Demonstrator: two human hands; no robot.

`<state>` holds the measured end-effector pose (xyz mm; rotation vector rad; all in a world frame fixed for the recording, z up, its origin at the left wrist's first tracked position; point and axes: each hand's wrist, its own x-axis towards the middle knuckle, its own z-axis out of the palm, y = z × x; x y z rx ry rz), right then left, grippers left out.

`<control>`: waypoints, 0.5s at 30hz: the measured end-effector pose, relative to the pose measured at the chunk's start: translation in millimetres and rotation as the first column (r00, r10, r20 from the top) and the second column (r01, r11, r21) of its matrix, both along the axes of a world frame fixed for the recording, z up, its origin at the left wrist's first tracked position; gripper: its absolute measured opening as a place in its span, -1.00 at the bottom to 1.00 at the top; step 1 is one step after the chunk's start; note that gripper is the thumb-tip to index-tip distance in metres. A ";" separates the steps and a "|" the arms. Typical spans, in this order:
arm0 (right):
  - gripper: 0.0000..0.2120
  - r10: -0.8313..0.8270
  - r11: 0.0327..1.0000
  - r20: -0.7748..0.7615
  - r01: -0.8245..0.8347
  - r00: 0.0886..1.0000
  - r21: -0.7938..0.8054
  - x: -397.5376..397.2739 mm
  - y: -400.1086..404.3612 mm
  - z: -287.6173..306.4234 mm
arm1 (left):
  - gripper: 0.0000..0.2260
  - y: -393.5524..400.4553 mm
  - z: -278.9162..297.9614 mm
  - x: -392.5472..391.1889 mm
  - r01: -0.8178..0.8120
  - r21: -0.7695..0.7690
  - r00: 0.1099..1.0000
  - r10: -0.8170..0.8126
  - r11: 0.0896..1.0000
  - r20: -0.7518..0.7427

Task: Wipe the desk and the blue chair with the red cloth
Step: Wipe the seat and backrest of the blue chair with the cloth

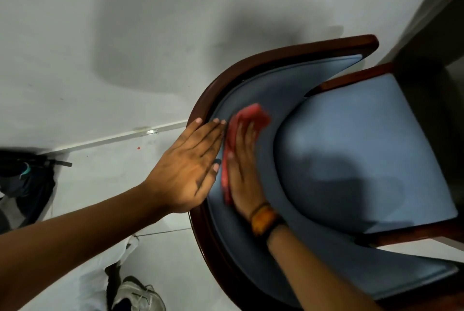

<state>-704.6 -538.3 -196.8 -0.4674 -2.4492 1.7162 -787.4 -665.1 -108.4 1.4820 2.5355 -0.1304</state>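
Note:
The blue chair [364, 150] with a dark wooden frame fills the right half of the head view, seen from above. My right hand [244, 172] presses the red cloth [247, 120] flat against the inside of the curved blue backrest; the cloth is motion-blurred and shows above and left of my fingers. My left hand [190, 165] lies flat with fingers together on the top wooden rim of the backrest, just left of the cloth. An orange and black band sits on my right wrist. The desk shows only as an edge at the top right.
A white wall [125, 34] rises behind the chair and meets the pale floor at a skirting line. A dark bag [27, 180] lies on the floor at the left. A white shoe [138, 295] and a white plastic bag are near the bottom.

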 end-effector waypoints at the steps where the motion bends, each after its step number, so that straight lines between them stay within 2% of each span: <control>1: -0.39 0.125 0.990 0.000 -0.124 0.992 -0.059 39.5 -6.5 7.2 | -0.42 0.0 0.2 0.2 -0.001 -0.019 1.000 0.000 1.000 -0.004; 3: -0.37 0.266 0.962 0.083 -0.259 0.960 -0.086 95.6 -8.4 23.1 | -0.42 0.3 -1.3 -0.1 0.007 -0.051 1.000 -0.008 0.999 -0.003; 5: -0.36 0.236 0.970 0.184 -0.221 0.954 -0.100 90.8 -3.9 23.4 | -0.42 1.4 -1.8 -0.5 0.014 -0.065 1.000 -0.015 0.998 -0.006; 7: -0.35 0.068 0.987 0.208 -0.035 0.976 -0.159 33.1 -0.4 7.0 | -0.44 2.2 -2.9 -1.0 0.024 -0.054 1.000 -0.024 0.998 -0.003; 9: -0.30 -0.163 0.958 0.253 0.214 0.954 -0.189 -43.1 14.1 -10.8 | -0.44 1.4 -4.4 0.1 0.024 -0.027 1.000 -0.024 0.999 0.005; 11: -0.27 -0.473 0.834 0.246 0.520 0.846 -0.185 -101.5 44.7 -27.0 | -0.43 0.5 -5.9 1.6 0.019 -0.015 1.000 -0.019 1.000 0.016; 12: -0.28 -0.571 0.775 0.211 0.606 0.793 -0.179 -116.3 60.8 -33.2 | -0.43 0.4 -5.3 2.1 0.016 -0.009 1.000 -0.016 1.000 0.015; 14: -0.31 -0.634 0.740 0.167 0.655 0.755 -0.154 -126.4 78.1 -57.1 | -0.43 1.7 -3.6 1.7 0.015 0.013 1.000 -0.015 1.000 0.005; 15: -0.32 -0.603 0.753 0.194 0.633 0.774 -0.181 -121.8 79.9 -69.4 | -0.43 2.1 -2.5 1.8 0.019 0.022 1.000 -0.019 1.000 0.002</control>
